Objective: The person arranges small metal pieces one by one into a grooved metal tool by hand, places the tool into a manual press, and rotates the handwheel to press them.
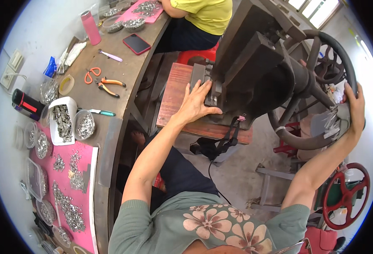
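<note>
A dark hand press (254, 72) stands on a reddish wooden board (172, 95) in front of me. My left hand (196, 103) lies against the metal die block (213, 94) at the foot of the press, its fingers stretched and spread; whether anything small sits under the fingertips is hidden. Over on the right, the press's large black handwheel (303, 142) has my right hand (355, 108) closed around its rim, beside a grey cloth wrapping (342, 116). A black strap (231, 137) with a pink clip hangs at the board's front edge.
On the left, a workbench (110, 70) carries orange-handled pliers (109, 86), a phone (136, 44), a pink bottle (91, 28) and tubs of small metal pieces (84, 124). A person in yellow (207, 16) sits beyond. A red handwheel (346, 195) stands at lower right.
</note>
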{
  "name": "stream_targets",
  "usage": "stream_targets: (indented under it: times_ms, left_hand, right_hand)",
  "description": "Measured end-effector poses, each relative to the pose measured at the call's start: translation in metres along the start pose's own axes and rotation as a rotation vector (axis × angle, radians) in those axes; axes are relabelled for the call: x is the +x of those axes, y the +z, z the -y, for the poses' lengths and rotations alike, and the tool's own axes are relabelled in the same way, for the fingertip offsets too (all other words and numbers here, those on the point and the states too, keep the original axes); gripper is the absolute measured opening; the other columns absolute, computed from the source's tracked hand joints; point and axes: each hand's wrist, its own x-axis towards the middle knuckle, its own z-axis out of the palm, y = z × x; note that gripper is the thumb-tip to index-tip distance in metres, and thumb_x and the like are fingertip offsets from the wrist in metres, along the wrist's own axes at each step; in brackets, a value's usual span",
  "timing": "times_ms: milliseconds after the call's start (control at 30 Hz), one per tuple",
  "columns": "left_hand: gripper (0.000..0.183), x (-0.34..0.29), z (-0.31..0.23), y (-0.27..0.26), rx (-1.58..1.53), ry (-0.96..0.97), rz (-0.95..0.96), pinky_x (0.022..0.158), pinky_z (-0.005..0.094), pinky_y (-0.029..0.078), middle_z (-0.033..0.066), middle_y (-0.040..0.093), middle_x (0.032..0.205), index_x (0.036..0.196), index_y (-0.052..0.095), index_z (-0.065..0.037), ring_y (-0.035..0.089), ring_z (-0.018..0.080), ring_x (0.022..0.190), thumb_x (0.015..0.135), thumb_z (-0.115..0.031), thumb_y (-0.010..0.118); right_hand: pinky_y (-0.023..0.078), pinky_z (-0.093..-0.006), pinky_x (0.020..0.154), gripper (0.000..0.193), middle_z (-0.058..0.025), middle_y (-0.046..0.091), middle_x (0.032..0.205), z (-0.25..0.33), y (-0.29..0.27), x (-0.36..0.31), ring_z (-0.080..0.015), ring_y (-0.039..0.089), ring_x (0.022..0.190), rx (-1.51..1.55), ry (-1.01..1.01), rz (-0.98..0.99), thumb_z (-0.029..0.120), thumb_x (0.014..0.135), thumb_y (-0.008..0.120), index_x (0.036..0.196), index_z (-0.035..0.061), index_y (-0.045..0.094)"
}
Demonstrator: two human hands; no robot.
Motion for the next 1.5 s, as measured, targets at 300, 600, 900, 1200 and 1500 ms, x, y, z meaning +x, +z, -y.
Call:
stream_targets:
  times_ms: [300,600,900,1200,1500]
  left_hand:
    - [0.107,0.002,-0.003,-0.025,-0.089,0.034,0.095,0.124,0.0586,0.01,0.0238,0.04,0.158,0.152,0.041,0.003,0.023,0.042,0.153,0.072,-0.054,0.085]
    - [0.055,0.071,0.052,-0.006,-0.435,0.145,-0.285,0.099,0.0409,0.051,0.0245,0.07,0.117,0.137,0.057,-0.004,0.067,0.0362,0.115,0.084,0.008,0.053]
    - [0.072,0.044,0.041,-0.06,-0.139,0.027,0.151,0.1,0.0403,0.046,0.0169,0.053,0.121,0.132,0.063,-0.009,0.053,0.0329,0.117,0.068,-0.027,0.09]
    - [0.033,0.031,0.008,-0.034,0.175,0.345,-0.1,0.09,0.0437,0.042,0.0115,0.057,0.099,0.107,0.069,-0.006,0.053,0.0333,0.099,0.083,-0.027,0.078]
    - [0.028,-0.087,-0.006,-0.031,0.214,0.195,-0.567,0.092,0.0435,0.041,0.0113,0.058,0.099,0.105,0.064,-0.005,0.055,0.0317,0.098,0.084,-0.021,0.074]
  right_hand:
    - [0.051,-0.0262,0.066,0.029,-0.0048,0.061,0.087,-0.064,0.06,-0.105,-0.0124,0.062,0.068,0.038,-0.126,-0.408,0.011,0.091,0.076,0.109,0.0005,0.056]
    - [0.051,-0.0312,0.086,0.064,-0.0163,0.054,0.145,-0.006,0.012,0.013,-0.0209,0.061,0.11,-0.283,-0.406,-0.261,0.022,0.097,0.068,0.154,0.0092,0.042]
    - [0.044,-0.0305,0.099,0.048,-0.0099,0.058,0.128,0.005,0.004,0.036,-0.0188,0.057,0.111,-0.249,-0.412,-0.022,0.022,0.096,0.066,0.14,0.0047,0.054]
    - [0.043,-0.0321,0.103,0.037,-0.0111,0.061,0.128,0.01,0.006,0.024,-0.0224,0.057,0.118,-0.322,-0.404,-0.127,0.014,0.097,0.064,0.131,0.0024,0.059]
    - [0.047,-0.0446,0.104,0.037,-0.0194,0.066,0.12,0.037,0.19,-0.146,-0.0371,0.063,0.114,0.095,-1.054,0.252,0.002,0.088,0.069,0.124,-0.0027,0.062]
